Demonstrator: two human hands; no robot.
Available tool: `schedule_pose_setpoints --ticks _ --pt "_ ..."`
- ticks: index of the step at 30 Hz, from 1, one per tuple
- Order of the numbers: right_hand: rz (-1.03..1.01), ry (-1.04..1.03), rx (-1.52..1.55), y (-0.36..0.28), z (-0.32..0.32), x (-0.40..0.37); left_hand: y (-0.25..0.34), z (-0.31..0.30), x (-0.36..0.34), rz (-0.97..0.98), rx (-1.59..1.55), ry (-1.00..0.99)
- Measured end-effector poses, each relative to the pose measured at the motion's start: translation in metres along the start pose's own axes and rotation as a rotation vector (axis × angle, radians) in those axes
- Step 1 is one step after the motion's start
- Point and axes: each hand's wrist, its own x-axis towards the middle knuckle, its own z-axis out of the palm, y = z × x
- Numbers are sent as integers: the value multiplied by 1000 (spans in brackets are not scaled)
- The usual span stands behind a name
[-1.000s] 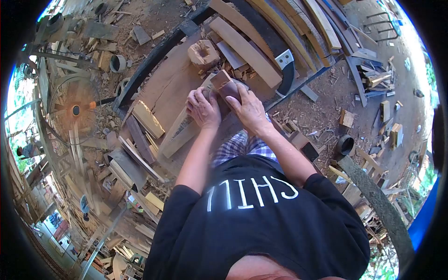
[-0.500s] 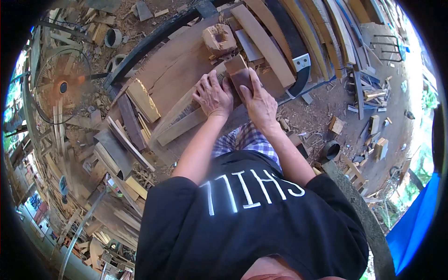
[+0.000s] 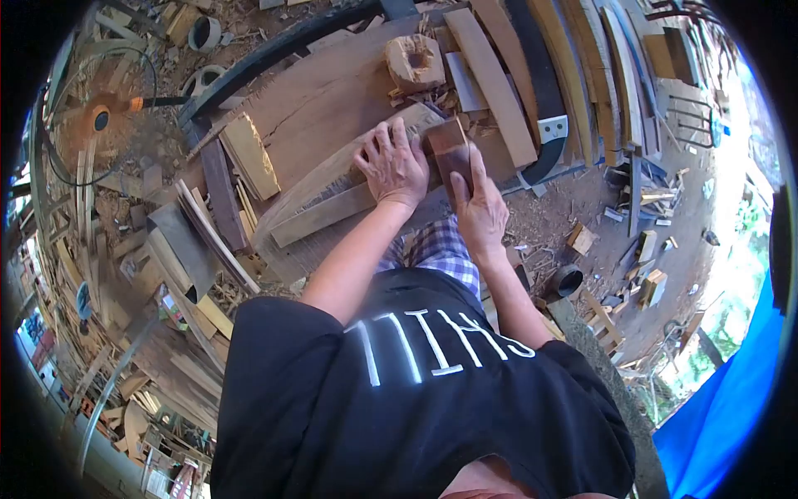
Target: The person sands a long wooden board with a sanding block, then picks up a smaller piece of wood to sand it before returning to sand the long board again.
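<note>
My left hand (image 3: 394,169) lies over a wooden strip (image 3: 326,218) and a curved board (image 3: 332,166), its fingers spread and pressed on the wood. My right hand (image 3: 480,200) grips a flat rectangular wooden block (image 3: 451,150), dark brown with a paler band, the thumb on its near face and the index finger along its edge. That block is at the right end of the strip, close beside my left fingers. Whether its underside touches the strip is hidden.
On the wide wooden bench board (image 3: 312,104) stands a chunky block with a hollow (image 3: 416,62). A handsaw (image 3: 550,133) and several long planks (image 3: 573,83) lie to the right. A wood piece (image 3: 252,154) rests at left. Scraps litter the ground, and a fan (image 3: 101,121) stands at far left.
The view has turned and shifted a little, so the bench and both hands appear farther right. My right hand still grips the block, and my left hand stays on the wood.
</note>
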Motion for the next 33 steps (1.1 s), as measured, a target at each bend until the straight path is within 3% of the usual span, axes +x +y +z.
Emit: schedule_pose_setpoints --ticks 3,4,8,15,20,24,31,33 --pt "-89 50 -54 -24 3 37 -2 4 -1 -16 2 -24" --pt "-41 -17 -105 -31 -1 41 -1 2 -1 -15 0 -11" --pt "34 -29 35 -5 -5 0 -2 2 -1 3 -13 24" --pt "-64 22 -99 -27 1 36 -1 -2 0 -11 -8 -23" --pt "31 8 -32 3 -2 -17 0 1 -1 -3 -1 50" --pt "-4 -9 -86 -31 -3 36 1 -3 0 -16 13 -1" --pt "39 -14 -45 -10 -12 -13 1 0 0 -2 16 70" --pt "46 -37 -38 -17 -9 6 0 0 -1 10 11 62"
